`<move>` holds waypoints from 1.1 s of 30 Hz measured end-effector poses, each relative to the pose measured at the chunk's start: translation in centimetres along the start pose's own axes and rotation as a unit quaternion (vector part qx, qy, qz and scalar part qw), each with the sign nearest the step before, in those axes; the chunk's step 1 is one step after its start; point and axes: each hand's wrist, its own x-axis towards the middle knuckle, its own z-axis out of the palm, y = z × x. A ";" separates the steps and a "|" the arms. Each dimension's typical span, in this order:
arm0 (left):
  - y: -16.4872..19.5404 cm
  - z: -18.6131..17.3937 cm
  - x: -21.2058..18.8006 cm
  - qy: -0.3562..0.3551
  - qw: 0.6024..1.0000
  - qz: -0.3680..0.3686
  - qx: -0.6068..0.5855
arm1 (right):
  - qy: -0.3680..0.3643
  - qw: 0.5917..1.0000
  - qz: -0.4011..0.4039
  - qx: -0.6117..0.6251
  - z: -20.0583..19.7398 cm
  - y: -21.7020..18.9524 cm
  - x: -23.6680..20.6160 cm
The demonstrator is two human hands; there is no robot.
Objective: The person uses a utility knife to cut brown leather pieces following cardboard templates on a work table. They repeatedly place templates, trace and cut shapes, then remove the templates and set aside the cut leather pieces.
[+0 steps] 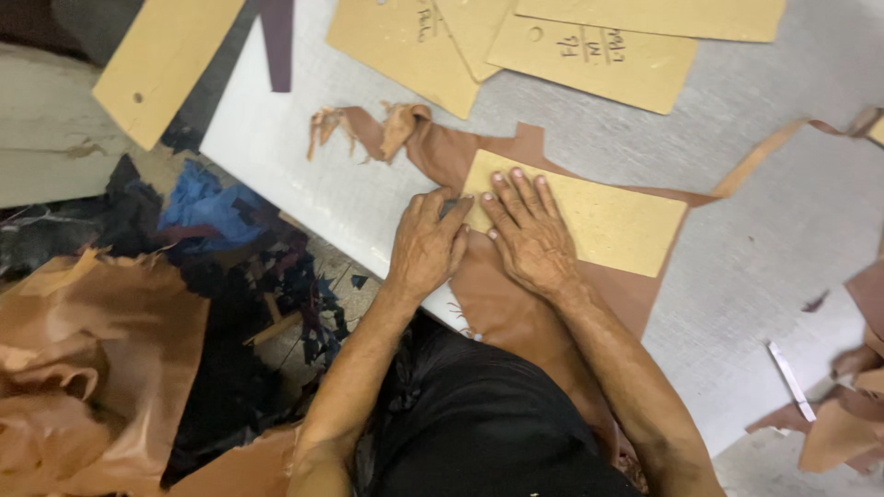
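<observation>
A tan cardboard pattern (pixel 599 221) lies on a brown leather piece (pixel 497 304) at the edge of the grey-white table (pixel 295 175). My right hand (pixel 532 237) presses flat on the pattern's near left corner, fingers spread. My left hand (pixel 425 247) sits right beside it at the pattern's left edge. Its fingers are curled around a small grey tool (pixel 450 207), which is mostly hidden. The leather hangs over the table edge toward my lap.
More tan cardboard patterns (pixel 589 51) lie at the far side of the table, and another (pixel 161 60) sticks out at the upper left. Leather scraps (pixel 847 414) and a white strip (pixel 790 379) lie at the right. Crumpled tan hide (pixel 83 368) and dark offcuts cover the floor at the left.
</observation>
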 end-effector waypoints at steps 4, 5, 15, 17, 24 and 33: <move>0.8 1.6 0.2 0.008 0.999 0.019 0.034 | 0.127 0.989 0.059 0.040 -2.3 1.4 -5.4; 0.9 2.0 0.0 0.006 0.999 0.020 0.041 | 0.152 0.982 0.115 -0.004 -3.3 2.1 -7.4; 0.5 3.7 -1.1 -0.013 0.999 -0.011 0.039 | 0.171 0.942 0.261 -0.125 -5.2 6.5 -17.4; 0.5 3.7 -1.0 -0.020 0.999 -0.013 0.049 | 0.170 0.943 0.254 -0.132 -5.0 6.6 -17.4; 1.0 3.7 -0.6 -0.023 0.998 -0.016 0.061 | 0.172 0.942 0.264 -0.112 -5.2 6.6 -17.2; 3.6 1.7 -1.1 0.009 1.000 -0.005 0.005 | 0.312 0.878 0.324 -0.163 -9.7 7.3 -26.5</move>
